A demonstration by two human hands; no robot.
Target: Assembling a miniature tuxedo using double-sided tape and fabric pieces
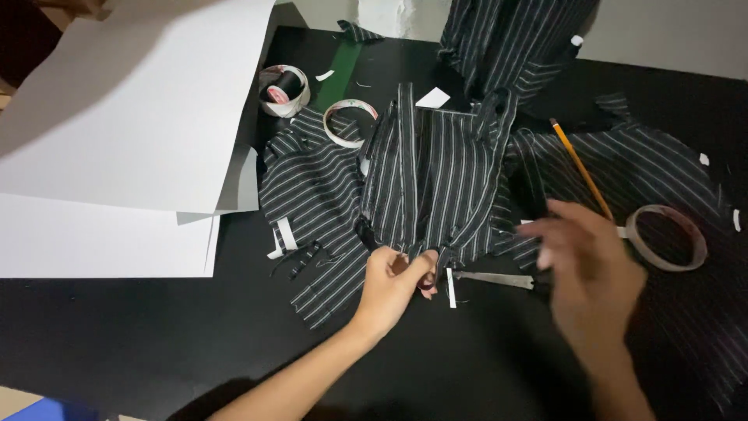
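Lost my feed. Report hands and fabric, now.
Left hand pinching striped fabric hem. Right hand blurred, empty, over scissors. Tape roll, pencil alongside.

Left hand (393,284) pinches striped fabric (436,179); right hand (588,269) seemingly hovers.

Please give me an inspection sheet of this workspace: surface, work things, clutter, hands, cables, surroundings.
Surface: black table, partly covered.
Work things: black striped fabric pieces, pinched at the lower edge by the left hand; scissors lie beside it.
Clutter: large white paper sheets, three tape rolls, a pencil, small white scraps.
Hands: right hand blurred, above the fabric near the scissors, holding nothing that I can tell.
Cables: nothing seen.
Surroundings: pale wall behind the table.
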